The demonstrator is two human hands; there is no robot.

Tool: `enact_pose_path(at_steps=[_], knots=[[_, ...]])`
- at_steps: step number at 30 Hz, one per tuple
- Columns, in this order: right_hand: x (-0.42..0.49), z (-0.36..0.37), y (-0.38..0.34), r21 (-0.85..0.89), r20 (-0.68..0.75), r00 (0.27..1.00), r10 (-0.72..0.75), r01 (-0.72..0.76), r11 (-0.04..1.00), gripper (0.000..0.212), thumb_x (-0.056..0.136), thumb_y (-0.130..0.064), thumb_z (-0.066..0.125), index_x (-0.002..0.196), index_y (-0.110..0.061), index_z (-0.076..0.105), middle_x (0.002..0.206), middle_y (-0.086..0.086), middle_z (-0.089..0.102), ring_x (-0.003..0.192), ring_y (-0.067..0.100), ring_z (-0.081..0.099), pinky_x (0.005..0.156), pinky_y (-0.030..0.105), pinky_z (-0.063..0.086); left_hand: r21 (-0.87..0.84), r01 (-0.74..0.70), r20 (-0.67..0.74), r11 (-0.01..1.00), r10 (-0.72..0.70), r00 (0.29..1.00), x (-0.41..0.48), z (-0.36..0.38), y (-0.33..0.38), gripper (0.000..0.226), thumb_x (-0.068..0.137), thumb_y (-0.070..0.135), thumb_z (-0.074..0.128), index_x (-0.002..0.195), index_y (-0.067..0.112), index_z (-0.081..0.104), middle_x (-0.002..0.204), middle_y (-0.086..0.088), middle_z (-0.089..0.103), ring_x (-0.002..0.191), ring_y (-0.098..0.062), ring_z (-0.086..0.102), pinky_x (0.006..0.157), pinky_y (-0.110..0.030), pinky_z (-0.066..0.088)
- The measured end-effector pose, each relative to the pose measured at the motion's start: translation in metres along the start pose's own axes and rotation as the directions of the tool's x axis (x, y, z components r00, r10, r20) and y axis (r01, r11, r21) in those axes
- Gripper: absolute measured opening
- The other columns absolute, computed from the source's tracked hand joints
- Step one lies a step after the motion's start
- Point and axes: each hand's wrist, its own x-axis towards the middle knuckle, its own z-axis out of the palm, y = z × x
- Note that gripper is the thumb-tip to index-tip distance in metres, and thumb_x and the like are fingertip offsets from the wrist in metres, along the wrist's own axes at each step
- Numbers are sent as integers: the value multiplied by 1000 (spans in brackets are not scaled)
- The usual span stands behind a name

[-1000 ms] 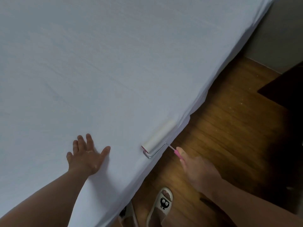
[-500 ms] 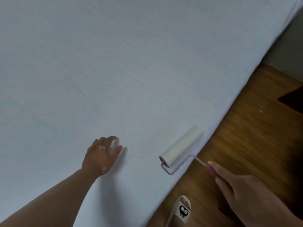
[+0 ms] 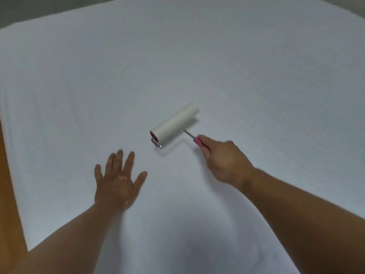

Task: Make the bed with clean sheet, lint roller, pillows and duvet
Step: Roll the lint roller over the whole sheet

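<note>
Roller's come inboard from the bed edge. Lint roller [image 3: 174,125] lies mid-sheet [image 3: 256,76], pink handle gripped in my right hand [image 3: 225,161]. Left hand [image 3: 118,182] flat on sheet, fingers spread, nearby.

Place: a bedroom in a home, seen from right above.
Sheet: a white sheet [image 3: 237,56] spread flat, bed-sized, filling everything from 12 down to 6 o'clock.
Floor: a warm brown wood floor [image 3: 7,194] peeking in at 9 o'clock, just beside the sheet's edge.
Tool: a lint roller [image 3: 174,123] on the sheet at centre.
</note>
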Motion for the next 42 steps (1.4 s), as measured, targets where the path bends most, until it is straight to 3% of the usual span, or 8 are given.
enact_pose_path(at_steps=[4, 10, 13, 18, 26, 32, 42], knots=[[101, 24, -53, -36, -24, 998, -66, 65, 997, 36, 105, -53, 22, 100, -29, 48, 82, 2, 61, 77, 31, 58, 70, 43, 53, -21, -44, -74, 999, 42, 996, -3, 11, -1, 76, 94, 70, 19, 156, 28, 27, 162, -9, 26, 149, -29, 23, 116, -61, 14], [171, 65, -109, -96, 13, 999, -51, 52, 994, 18, 103, -30, 34, 111, -27, 50, 99, 5, 62, 84, 33, 51, 71, 37, 43, -83, -79, -62, 993, 74, 995, 1, 17, -3, 76, 95, 69, 22, 157, 26, 26, 163, -10, 25, 150, -31, 21, 117, -64, 10], [169, 70, -103, -145, 55, 998, -44, 52, 988, 25, 102, -22, 35, 124, -25, 47, 107, 5, 61, 88, 31, 45, 77, 39, 44, -94, -80, -55, 992, 75, 996, 3, 19, -4, 76, 95, 69, 20, 157, 26, 25, 163, -11, 24, 150, -31, 21, 117, -64, 9], [141, 59, -82, -175, 112, 993, -41, 61, 983, 31, 106, -31, 27, 130, -24, 45, 110, 4, 60, 91, 30, 43, 79, 39, 43, -80, -73, -37, 994, 70, 997, 3, 19, -4, 76, 95, 69, 16, 158, 27, 23, 164, -10, 21, 151, -31, 19, 117, -65, 8], [61, 45, -25, -188, 158, 987, 6, 25, 982, 31, 106, -38, 24, 130, -30, 41, 97, -2, 55, 87, 29, 47, 75, 39, 43, -40, -41, -37, 998, 40, 999, 0, 17, 0, 77, 94, 71, 9, 158, 30, 17, 165, -7, 16, 152, -28, 14, 117, -62, 7], [-15, 43, 17, -154, 162, 985, 62, -37, 987, 29, 105, -39, 25, 130, -32, 39, 96, 7, 61, 83, 31, 53, 72, 41, 49, -32, 10, -9, 999, -10, 1000, -5, 11, 5, 80, 89, 75, -6, 158, 35, -3, 167, 0, -3, 153, -22, -6, 118, -59, -3], [-142, 28, 80, -96, 182, 972, 149, -134, 986, 33, 106, -49, 20, 133, -39, 34, 84, 6, 56, 76, 29, 57, 76, 43, 54, -60, 59, 43, 996, -56, 997, -100, 16, 57, 79, 88, 75, -8, 157, 35, -7, 167, 1, -7, 153, -26, -10, 118, -58, -3]])
